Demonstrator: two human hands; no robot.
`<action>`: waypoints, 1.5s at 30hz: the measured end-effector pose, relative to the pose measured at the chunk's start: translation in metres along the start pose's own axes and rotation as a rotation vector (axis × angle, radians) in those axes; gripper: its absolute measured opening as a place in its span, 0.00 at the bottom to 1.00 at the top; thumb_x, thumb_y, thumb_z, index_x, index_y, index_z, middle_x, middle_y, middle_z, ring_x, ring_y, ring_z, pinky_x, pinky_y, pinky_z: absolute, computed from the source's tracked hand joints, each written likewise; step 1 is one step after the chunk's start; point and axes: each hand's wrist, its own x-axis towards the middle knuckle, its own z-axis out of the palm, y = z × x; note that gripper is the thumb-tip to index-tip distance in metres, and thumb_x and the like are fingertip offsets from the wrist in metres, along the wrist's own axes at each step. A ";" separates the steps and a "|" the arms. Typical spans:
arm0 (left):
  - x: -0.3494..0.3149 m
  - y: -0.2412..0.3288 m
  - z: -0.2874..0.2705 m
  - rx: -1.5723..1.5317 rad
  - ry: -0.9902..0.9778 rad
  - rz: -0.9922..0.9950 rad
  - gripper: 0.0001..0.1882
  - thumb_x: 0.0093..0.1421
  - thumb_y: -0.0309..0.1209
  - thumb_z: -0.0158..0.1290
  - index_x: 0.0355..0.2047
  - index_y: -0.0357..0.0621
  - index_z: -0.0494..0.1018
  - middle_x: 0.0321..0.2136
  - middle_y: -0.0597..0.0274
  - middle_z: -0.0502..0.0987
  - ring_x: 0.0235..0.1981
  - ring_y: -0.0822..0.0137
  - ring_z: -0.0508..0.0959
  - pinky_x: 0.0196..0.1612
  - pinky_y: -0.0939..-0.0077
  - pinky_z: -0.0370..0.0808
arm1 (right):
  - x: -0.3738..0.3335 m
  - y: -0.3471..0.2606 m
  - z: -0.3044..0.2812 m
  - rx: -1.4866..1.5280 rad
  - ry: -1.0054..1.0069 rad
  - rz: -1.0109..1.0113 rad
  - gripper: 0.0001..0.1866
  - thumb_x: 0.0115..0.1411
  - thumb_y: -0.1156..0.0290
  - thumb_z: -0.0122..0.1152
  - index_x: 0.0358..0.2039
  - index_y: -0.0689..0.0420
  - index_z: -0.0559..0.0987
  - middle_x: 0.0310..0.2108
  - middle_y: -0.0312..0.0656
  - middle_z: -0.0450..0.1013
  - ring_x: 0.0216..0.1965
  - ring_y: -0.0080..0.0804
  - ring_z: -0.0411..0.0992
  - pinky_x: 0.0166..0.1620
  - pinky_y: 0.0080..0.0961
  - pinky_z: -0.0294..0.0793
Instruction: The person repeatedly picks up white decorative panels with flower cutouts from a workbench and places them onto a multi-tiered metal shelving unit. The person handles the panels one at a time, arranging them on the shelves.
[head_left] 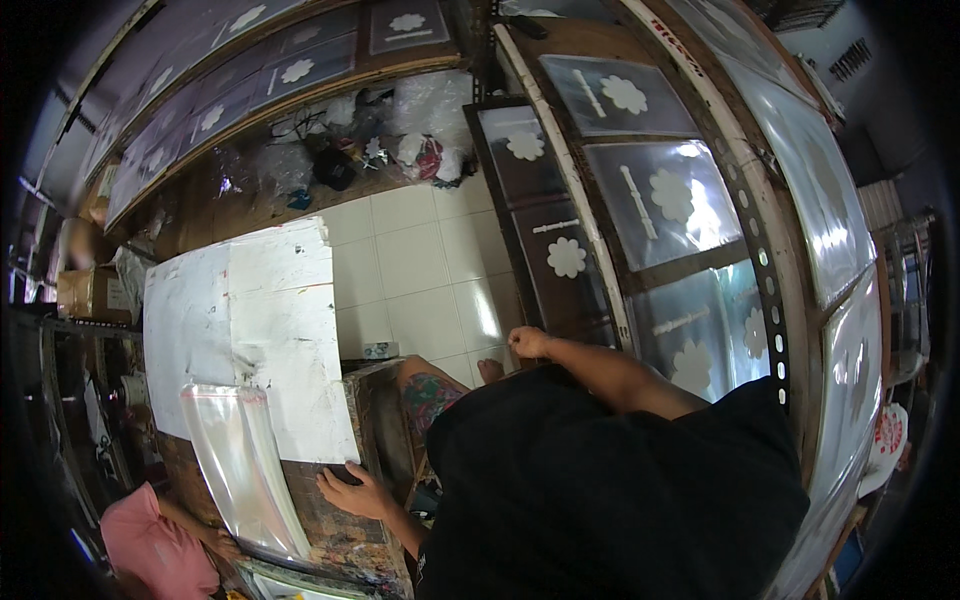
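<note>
My left hand (pixel 357 491) lies at the edge of the worktable (pixel 345 540), its fingers stretched out and apart beside the corner of a large white board (pixel 285 330). A stack of clear plastic bags (pixel 240 465) rests on the board and table to its left. My right hand (pixel 530 342) is closed, its fingers curled, close to the near end of a dark wooden frame (pixel 512 215) at the rack. Whatever those fingers hold, if anything, is hidden. Clear sheets with white flower shapes (pixel 567 258) and narrow white strips lie in the frame.
A wooden rack (pixel 640 270) on my right holds several more clear sheets with white flower shapes (pixel 672 195). Shelves at the back carry similar sheets, with crumpled plastic (pixel 280 170) beneath. A co-worker in a pink top (pixel 160 545) is at lower left. Pale floor tiles (pixel 410 260) show between.
</note>
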 end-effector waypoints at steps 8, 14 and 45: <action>0.000 0.006 0.003 -0.024 -0.003 -0.016 0.28 0.68 0.48 0.48 0.57 0.36 0.71 0.61 0.41 0.67 0.61 0.41 0.67 0.63 0.44 0.65 | 0.038 -0.054 -0.020 0.014 0.054 -0.119 0.14 0.60 0.71 0.55 0.44 0.61 0.80 0.36 0.48 0.80 0.38 0.37 0.79 0.44 0.33 0.77; 0.002 0.011 0.003 -0.094 0.026 0.016 0.25 0.63 0.40 0.53 0.55 0.35 0.71 0.60 0.40 0.68 0.61 0.40 0.67 0.64 0.45 0.62 | 0.041 -0.024 0.016 -0.141 -0.009 -0.158 0.15 0.68 0.62 0.53 0.39 0.63 0.78 0.29 0.47 0.77 0.30 0.37 0.76 0.36 0.37 0.74; 0.004 0.009 -0.033 -0.260 -0.062 -0.152 0.29 0.60 0.44 0.55 0.56 0.36 0.70 0.61 0.43 0.65 0.67 0.46 0.59 0.70 0.45 0.50 | 0.079 -0.138 0.071 -0.480 -0.423 -0.290 0.20 0.64 0.71 0.54 0.53 0.68 0.75 0.48 0.54 0.77 0.44 0.43 0.78 0.48 0.34 0.77</action>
